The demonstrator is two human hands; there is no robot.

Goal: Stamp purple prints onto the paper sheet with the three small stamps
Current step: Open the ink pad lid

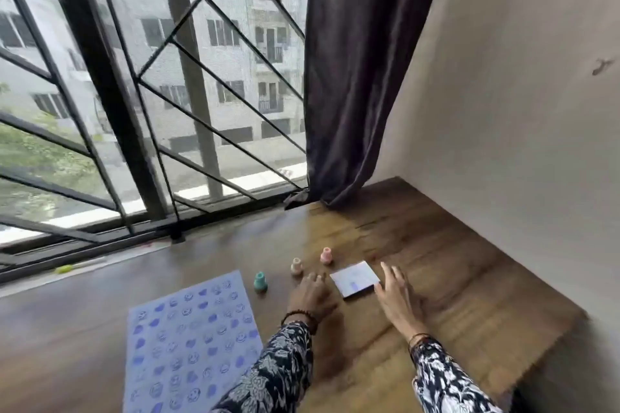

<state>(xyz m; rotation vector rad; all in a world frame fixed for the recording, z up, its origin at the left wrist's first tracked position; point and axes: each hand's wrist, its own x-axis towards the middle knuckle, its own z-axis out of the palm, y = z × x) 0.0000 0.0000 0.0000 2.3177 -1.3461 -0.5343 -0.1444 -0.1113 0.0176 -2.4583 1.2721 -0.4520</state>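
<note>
The paper sheet [188,342] lies on the wooden table at lower left, covered with several rows of purple smiley and blob prints. Three small stamps stand beyond it: a teal stamp [260,281], a beige stamp [296,265] and a pink stamp [326,255]. A flat white ink pad [355,278] with a purple mark lies to their right. My left hand [310,295] rests knuckles-up just below the beige stamp, holding nothing. My right hand [396,295] hovers with spread fingers at the ink pad's right edge, blurred.
The wooden table [436,278] runs to a barred window at the back and a pale wall on the right. A dark curtain [355,77] hangs down onto the table's far edge. The table's right edge drops off near my right sleeve.
</note>
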